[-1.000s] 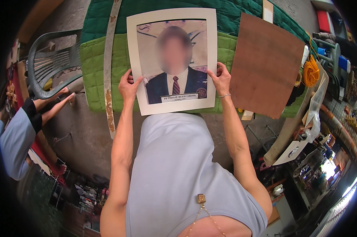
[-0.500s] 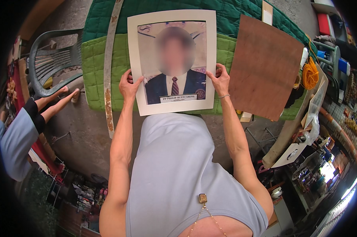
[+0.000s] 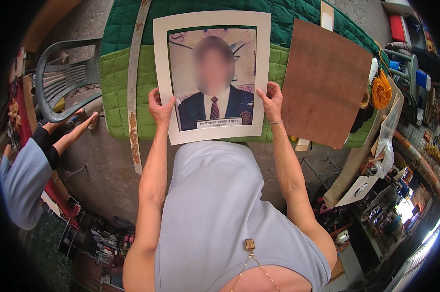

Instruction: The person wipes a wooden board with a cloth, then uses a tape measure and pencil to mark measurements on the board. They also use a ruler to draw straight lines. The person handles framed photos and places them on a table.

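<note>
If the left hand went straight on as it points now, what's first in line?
Likely the left border of the white mat, which the left hand holds by its edge; whether it'd pass over or under is unclear.

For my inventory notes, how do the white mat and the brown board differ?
The white mat has a rectangular opening; the brown board shows none. The left hand and right hand hold the mat, while the board lies untouched on the green quilted cover. Both are flat, four-cornered sheets.
</note>
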A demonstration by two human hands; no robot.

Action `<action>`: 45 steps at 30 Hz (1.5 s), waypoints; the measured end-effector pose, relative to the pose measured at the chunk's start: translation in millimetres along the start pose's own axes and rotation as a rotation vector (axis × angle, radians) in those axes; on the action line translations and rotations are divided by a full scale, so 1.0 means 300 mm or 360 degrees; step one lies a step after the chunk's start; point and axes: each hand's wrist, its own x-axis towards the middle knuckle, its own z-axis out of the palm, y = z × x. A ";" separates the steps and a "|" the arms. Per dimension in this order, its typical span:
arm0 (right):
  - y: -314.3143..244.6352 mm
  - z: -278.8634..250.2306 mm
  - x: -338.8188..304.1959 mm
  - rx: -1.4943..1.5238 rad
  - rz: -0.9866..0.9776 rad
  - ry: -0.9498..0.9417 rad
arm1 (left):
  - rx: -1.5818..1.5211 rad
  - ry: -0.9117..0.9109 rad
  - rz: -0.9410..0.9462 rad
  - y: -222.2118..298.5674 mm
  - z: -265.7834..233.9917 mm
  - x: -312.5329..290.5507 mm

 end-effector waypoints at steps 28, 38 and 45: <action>0.022 -0.020 -0.001 -0.0322 0.0051 0.0045 | 0.0443 -0.0036 0.0029 0.001 -0.014 -0.018; 0.038 -0.014 0.001 -0.0120 0.0080 0.0066 | 0.0398 -0.0020 -0.0018 -0.007 -0.013 -0.020; 0.056 -0.013 0.005 -0.0075 0.0084 0.0068 | 0.0283 -0.0046 -0.0094 -0.021 -0.014 -0.011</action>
